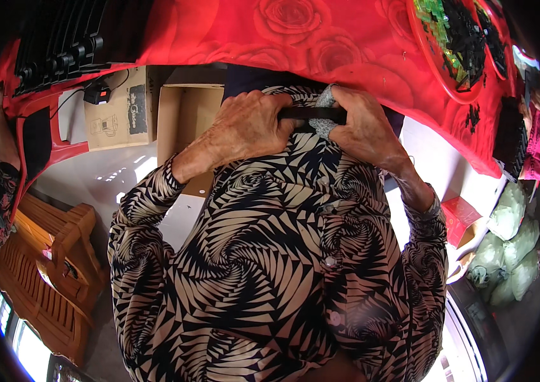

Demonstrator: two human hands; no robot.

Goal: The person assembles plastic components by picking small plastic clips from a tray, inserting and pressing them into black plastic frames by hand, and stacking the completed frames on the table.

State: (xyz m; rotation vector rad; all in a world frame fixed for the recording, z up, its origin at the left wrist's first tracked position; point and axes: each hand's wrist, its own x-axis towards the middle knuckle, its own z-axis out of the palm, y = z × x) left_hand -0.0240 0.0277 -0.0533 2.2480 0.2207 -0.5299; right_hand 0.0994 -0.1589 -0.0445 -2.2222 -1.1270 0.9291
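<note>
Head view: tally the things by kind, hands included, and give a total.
Hands: 2, left hand and right hand, both gripping one black strip
Black strip: 1
Grey cloth: 1
Cardboard boxes: 2, open box, printed box
Red trays: 1 clear, red tray
Green bags: number unclear
Total: 7

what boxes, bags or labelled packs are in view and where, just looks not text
Printed cardboard box: upper left under the table edge, brown, black panel and line drawing.
Open cardboard box: right beside it, plain brown, by the left hand.
Small red carton: right, near the floor.
Pale green bags: lower right, bulging, heaped.
</note>
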